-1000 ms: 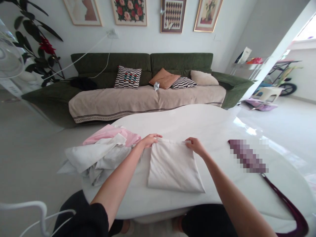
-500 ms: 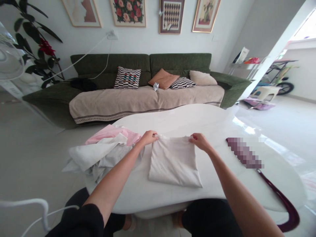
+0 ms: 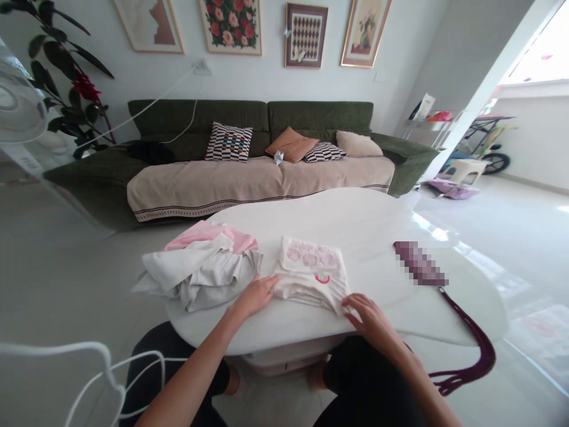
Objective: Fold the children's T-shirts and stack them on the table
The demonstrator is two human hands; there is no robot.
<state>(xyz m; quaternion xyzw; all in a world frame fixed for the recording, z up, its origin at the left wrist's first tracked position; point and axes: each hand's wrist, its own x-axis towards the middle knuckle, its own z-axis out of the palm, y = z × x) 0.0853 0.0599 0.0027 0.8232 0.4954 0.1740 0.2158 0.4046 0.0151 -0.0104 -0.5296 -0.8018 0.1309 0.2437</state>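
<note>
A white T-shirt [image 3: 311, 273] lies folded on the white table [image 3: 355, 219], with a pink print toward its far side and a small pink curved patch nearer me. At its near left edge rests my left hand [image 3: 258, 295], open, with the fingers stretched out against the cloth. My right hand [image 3: 367, 317] is at the near right corner, its thumb apart from the fingers and the fingertips touching the fabric. To the left of the shirt is a loose heap of clothes [image 3: 204, 267], white and grey with a pink piece behind.
A dark purple strap [image 3: 471, 326] trails over the table's right side from a blurred-out object [image 3: 420, 264]. White cable [image 3: 102, 356] loops at lower left. Behind the table stands a green sofa [image 3: 200, 127] with cushions. A fan [image 3: 18, 107] is at far left.
The shirt has been folded over toward me, so its printed side now shows. Both hands have come nearer to me and loosened from its far corners. The view has shifted slightly.
</note>
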